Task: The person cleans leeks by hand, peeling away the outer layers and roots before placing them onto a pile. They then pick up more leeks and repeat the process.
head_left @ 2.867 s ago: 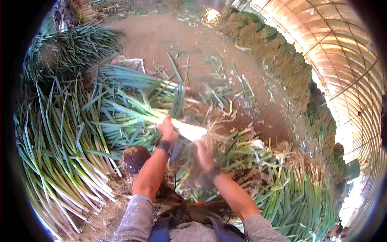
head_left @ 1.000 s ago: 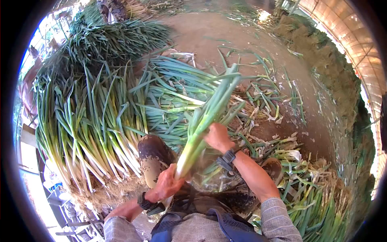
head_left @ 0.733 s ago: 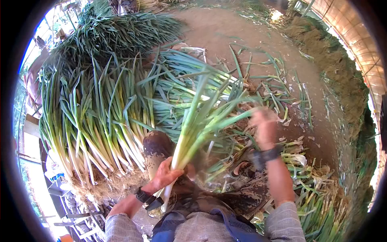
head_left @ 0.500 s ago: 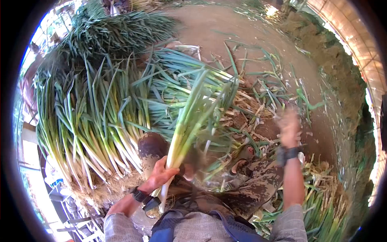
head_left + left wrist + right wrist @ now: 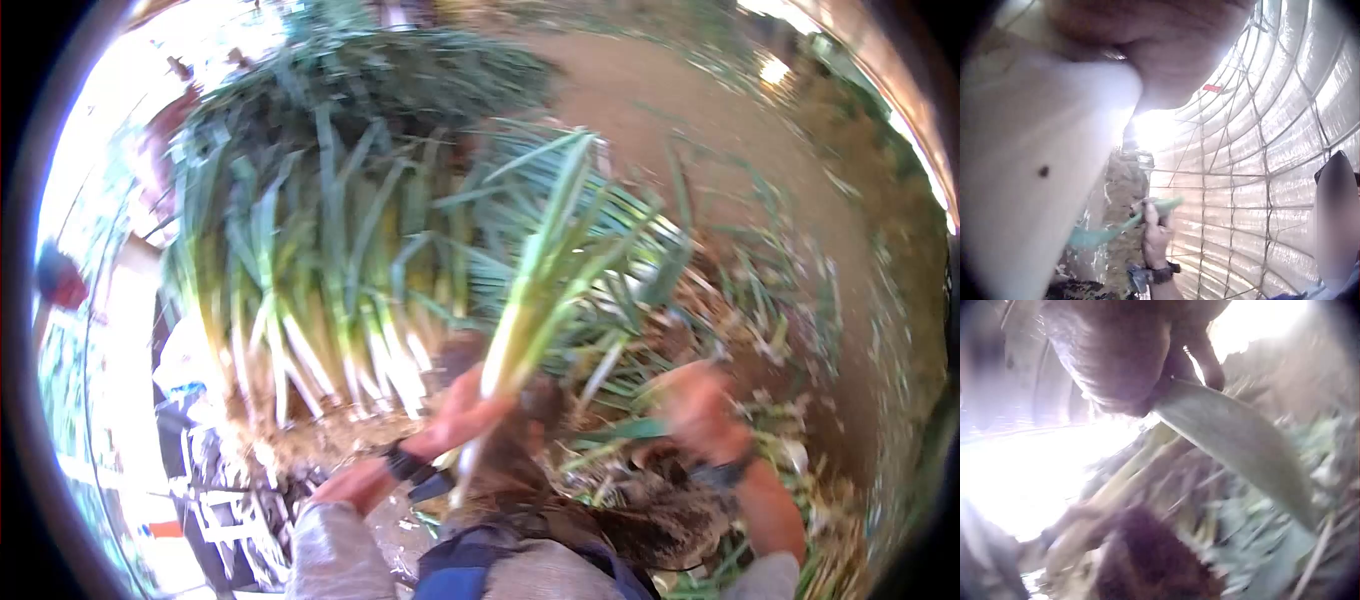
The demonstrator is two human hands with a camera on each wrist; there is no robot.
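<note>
My left hand [image 5: 465,408] grips a bunch of long green onions [image 5: 530,310] low on the white shanks. The bunch stands tilted, its green tops spreading up and to the right. In the left wrist view a white shank [image 5: 1029,162] fills the left side, close below the fingers. Off to the right of the bunch, my right hand [image 5: 700,415] is blurred. It pinches a torn green onion leaf [image 5: 1241,440] between thumb and fingers, and the leaf [image 5: 625,431] trails leftward in the head view.
Green onions [image 5: 300,300] lie in a thick row at left, roots toward me. Behind them is a darker leafy heap [image 5: 370,85]. Loose leaves and peelings litter the brown ground [image 5: 640,100] at right. Another person [image 5: 65,280] shows at the far left.
The bunch has gone from lying across both hands to upright in my left hand. My right hand swept out right and is back nearer the bunch with a leaf. The head view turned left.
</note>
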